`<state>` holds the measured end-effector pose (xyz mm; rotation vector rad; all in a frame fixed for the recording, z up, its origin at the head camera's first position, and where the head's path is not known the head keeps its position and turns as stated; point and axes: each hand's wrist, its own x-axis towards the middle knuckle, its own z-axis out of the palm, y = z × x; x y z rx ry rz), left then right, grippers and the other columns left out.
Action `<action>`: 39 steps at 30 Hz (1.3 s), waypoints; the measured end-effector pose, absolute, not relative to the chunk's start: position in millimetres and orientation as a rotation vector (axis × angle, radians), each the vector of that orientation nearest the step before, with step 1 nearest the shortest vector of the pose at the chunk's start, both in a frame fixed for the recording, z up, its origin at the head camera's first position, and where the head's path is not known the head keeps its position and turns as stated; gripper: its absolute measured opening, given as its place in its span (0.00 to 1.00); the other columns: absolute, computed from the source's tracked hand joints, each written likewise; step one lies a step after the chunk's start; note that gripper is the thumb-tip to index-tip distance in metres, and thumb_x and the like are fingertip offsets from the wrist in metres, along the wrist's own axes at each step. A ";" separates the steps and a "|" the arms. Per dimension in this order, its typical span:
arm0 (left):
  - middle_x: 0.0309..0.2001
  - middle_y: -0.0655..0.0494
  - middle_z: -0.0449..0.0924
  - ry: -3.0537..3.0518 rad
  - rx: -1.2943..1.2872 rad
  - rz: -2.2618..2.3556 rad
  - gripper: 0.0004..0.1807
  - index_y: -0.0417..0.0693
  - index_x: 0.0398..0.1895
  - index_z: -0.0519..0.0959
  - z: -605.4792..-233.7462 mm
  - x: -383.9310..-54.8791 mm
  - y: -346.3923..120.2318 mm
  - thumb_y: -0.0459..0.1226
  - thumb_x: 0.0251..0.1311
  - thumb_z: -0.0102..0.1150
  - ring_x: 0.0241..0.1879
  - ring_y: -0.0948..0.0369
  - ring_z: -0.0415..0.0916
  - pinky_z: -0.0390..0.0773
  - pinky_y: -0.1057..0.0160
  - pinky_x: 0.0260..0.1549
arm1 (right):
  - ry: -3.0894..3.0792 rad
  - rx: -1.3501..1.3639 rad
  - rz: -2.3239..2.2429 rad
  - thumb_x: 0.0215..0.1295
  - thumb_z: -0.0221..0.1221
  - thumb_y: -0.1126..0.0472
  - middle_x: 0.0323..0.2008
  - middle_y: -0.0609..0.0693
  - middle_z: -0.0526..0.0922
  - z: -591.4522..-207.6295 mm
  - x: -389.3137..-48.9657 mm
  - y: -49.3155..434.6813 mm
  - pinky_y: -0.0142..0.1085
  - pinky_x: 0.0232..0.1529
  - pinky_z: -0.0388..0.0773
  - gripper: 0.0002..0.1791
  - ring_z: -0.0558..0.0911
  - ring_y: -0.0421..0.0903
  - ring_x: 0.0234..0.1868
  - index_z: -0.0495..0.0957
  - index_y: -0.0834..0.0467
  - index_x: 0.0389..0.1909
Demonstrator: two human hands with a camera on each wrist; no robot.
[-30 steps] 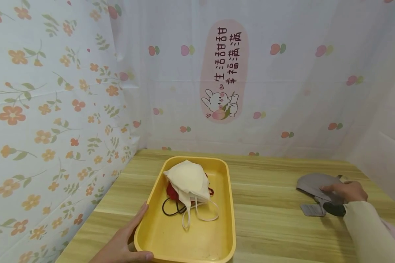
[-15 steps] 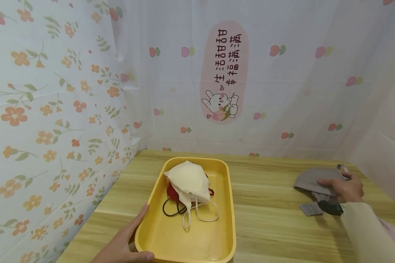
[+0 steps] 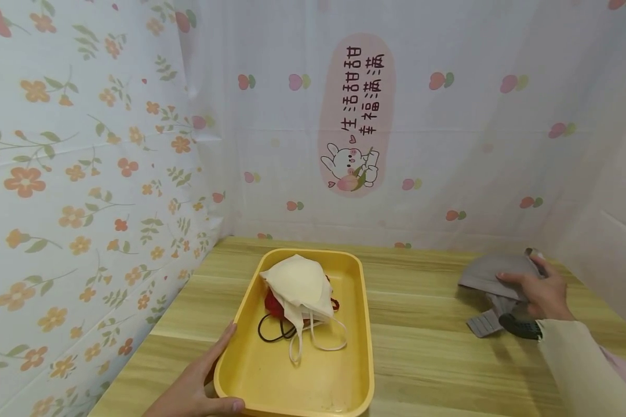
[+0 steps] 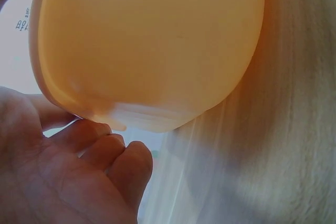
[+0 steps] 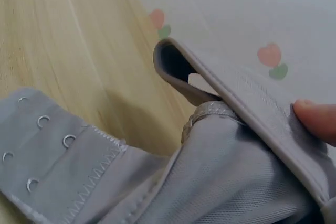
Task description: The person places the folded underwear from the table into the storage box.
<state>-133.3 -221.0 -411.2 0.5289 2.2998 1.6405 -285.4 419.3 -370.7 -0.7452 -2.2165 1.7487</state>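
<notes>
On the right of the head view, my right hand (image 3: 549, 291) holds a grey bra (image 3: 482, 273) by its right part, thumb lying over the fabric. Its back band, with rows of metal eyes (image 5: 43, 121), hangs loose in the right wrist view, close over the table. My left hand (image 3: 198, 376) grips the near left corner of a yellow tray (image 3: 367, 336), thumb at the front and fingers along the side. Curled fingers (image 4: 128, 169) press against its wall in the left wrist view. Inside the tray lies a cream cloth piece with thin straps (image 3: 297, 284).
Under the cream piece shows red fabric (image 3: 273, 304), with a black loop (image 3: 265, 336) beside it. The wooden table (image 3: 422, 359) ends at a patterned curtain (image 3: 448, 145) behind, and a flowered sheet (image 3: 83, 231) closes off the left side.
My right hand has moved a little left and up with the grey bra, whose band now hangs more to the left. The left hand and the tray have stayed put.
</notes>
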 end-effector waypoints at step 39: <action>0.80 0.32 0.33 2.375 0.564 1.568 0.60 0.56 0.83 0.36 -410.3 -132.8 -220.2 0.38 0.59 0.71 0.63 0.89 0.54 0.70 0.79 0.54 | -2.483 0.361 2.190 0.71 0.61 0.61 0.80 0.59 0.37 -310.6 -253.6 275.9 0.35 0.51 0.81 0.43 0.61 0.60 0.71 0.51 0.36 0.79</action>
